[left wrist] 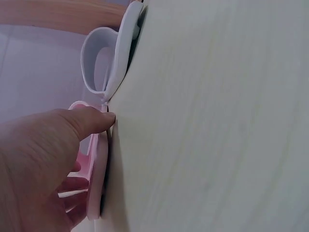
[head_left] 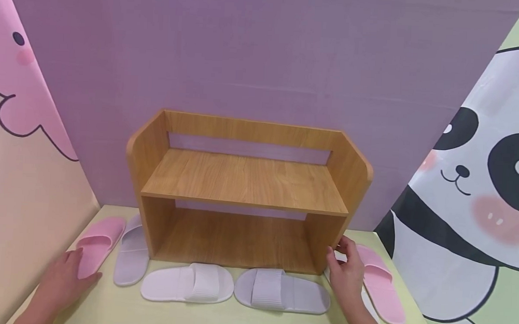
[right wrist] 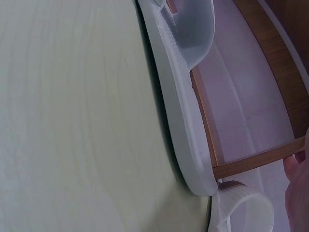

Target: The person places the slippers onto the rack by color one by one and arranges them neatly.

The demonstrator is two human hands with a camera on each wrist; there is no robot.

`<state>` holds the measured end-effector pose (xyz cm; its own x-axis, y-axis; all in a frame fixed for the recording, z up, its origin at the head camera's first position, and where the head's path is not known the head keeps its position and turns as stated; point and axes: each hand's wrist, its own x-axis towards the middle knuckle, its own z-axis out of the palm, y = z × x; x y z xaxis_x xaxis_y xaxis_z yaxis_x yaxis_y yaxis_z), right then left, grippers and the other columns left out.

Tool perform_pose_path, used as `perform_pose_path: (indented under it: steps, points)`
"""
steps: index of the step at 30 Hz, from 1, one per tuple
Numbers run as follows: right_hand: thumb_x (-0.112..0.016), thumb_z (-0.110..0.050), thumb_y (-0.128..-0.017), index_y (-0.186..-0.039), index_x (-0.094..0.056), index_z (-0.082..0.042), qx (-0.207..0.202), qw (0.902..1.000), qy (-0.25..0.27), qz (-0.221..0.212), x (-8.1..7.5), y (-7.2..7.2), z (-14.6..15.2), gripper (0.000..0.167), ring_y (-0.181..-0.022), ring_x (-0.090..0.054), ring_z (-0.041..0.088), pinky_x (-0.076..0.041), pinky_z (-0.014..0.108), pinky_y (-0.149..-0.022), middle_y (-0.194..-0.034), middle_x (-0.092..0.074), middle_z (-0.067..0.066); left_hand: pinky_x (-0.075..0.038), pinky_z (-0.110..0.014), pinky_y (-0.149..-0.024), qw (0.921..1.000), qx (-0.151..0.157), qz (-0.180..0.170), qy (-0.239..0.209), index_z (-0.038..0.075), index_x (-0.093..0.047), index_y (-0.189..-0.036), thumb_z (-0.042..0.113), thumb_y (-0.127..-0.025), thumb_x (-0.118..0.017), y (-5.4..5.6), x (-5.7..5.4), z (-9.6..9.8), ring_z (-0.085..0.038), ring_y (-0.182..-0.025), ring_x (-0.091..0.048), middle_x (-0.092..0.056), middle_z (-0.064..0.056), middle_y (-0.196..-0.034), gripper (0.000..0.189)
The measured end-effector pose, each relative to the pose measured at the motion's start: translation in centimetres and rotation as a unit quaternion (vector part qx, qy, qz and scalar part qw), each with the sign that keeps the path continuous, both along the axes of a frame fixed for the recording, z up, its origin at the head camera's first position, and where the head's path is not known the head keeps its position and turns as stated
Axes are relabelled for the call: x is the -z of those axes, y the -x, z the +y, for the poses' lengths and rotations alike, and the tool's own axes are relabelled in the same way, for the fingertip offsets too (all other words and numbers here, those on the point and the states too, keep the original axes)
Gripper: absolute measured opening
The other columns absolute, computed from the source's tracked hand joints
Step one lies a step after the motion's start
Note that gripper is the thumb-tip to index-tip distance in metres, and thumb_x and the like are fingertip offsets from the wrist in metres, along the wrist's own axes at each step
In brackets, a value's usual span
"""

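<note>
At the left of the head view my left hand (head_left: 60,284) grips the heel end of a pink slipper (head_left: 97,242), fingers along its far side and thumb (left wrist: 96,121) on the near side. The slipper lies by the table's left edge. My right hand (head_left: 348,272) pinches the front edge of the right side panel of a wooden two-tier shelf (head_left: 245,180), low down. A white slipper (right wrist: 241,212) lies beneath that hand and is partly hidden by it. Both tiers of the shelf hold nothing.
A grey-lilac slipper (head_left: 131,258) leans close to the shelf's left side. In front lie a white slipper (head_left: 167,283) and a grey slipper (head_left: 306,294). Another pink slipper (head_left: 382,290) lies at the right. A purple backdrop (head_left: 255,55) stands behind, with a panda-printed panel (head_left: 470,214) on the right.
</note>
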<state>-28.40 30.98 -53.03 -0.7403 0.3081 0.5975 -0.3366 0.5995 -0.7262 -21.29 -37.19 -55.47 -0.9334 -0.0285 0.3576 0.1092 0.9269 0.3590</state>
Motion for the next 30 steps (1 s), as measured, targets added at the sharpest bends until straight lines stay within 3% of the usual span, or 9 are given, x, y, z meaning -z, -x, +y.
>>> perform_pose_path:
  steps: [9,18,27,30]
  points:
    - [-0.075,0.002,-0.1,-0.136,-0.067,-0.005,-0.003,1.0,-0.001,0.008,-0.18,-0.2,-0.29,0.037,-0.102,-0.063,-0.001,-0.053,0.006,-0.074,-0.119,-0.078,0.014,-0.047,-0.079,-0.096,0.9996,-0.004,-0.014,-0.025,-0.027,-0.048,-0.135,0.025,-0.09,-0.086,0.01,0.55,-0.59,-0.068,-0.115,-0.054,-0.053,-0.051,-0.126,0.078]
    - [-0.076,0.004,-0.099,-0.136,-0.066,-0.004,-0.003,0.9999,0.012,0.005,-0.19,0.13,-0.15,0.039,-0.102,-0.063,-0.003,-0.053,0.005,-0.075,-0.118,-0.077,0.013,-0.049,-0.077,-0.097,0.9984,-0.013,-0.048,-0.027,-0.027,-0.051,-0.135,0.031,-0.094,-0.082,0.37,-0.16,-0.64,-0.067,-0.113,-0.055,-0.053,-0.052,-0.121,0.078]
    - [-0.076,0.004,-0.099,-0.138,-0.066,-0.004,0.005,0.9999,0.01,-0.003,0.04,0.05,-0.22,0.041,-0.101,-0.062,-0.002,-0.054,0.005,-0.075,-0.117,-0.077,0.012,-0.051,-0.074,-0.086,0.9988,-0.03,-0.033,-0.017,-0.021,-0.06,-0.127,0.034,-0.088,-0.086,0.18,-0.23,-0.63,-0.065,-0.104,-0.059,-0.06,-0.048,-0.106,0.072]
    - [-0.076,0.004,-0.098,-0.137,-0.067,-0.004,0.004,0.9999,0.011,-0.001,0.03,-0.02,-0.22,0.041,-0.101,-0.062,-0.002,-0.053,0.005,-0.075,-0.116,-0.077,0.013,-0.05,-0.073,-0.086,0.9989,-0.034,-0.019,-0.025,-0.021,-0.062,-0.127,0.033,-0.088,-0.086,0.03,0.04,-0.5,-0.064,-0.106,-0.058,-0.063,-0.048,-0.108,0.071]
